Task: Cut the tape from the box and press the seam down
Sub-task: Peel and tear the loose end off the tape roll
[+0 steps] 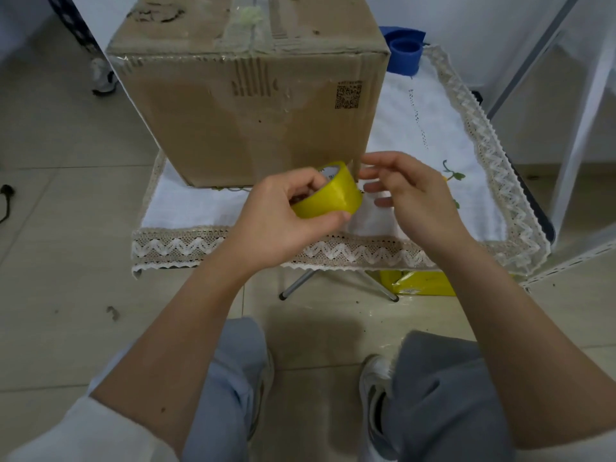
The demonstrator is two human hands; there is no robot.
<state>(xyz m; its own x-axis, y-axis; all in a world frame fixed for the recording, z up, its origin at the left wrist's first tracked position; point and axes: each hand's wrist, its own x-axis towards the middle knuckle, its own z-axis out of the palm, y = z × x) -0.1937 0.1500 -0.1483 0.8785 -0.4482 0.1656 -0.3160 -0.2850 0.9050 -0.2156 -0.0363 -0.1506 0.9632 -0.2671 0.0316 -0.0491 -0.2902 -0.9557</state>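
A brown cardboard box (253, 105) stands on a small table covered by a white lace-edged cloth (430, 138). Old clear tape runs along the box's top seam (248, 31). My left hand (283, 221) grips a roll of yellow tape (328, 195) just in front of the box's lower right corner, thumb under the roll and fingers through its core. Right beside the roll, my right hand (413, 195) hovers with its fingers spread, fingertips near the roll's edge. No free tape end is visible between the hands.
A blue cup-like object (405, 53) stands behind the box at the table's back right. A yellow package (420, 283) lies on the tiled floor under the table, by its metal legs (300, 286). White shelf frames (573, 95) rise at right. My knees and shoes are below.
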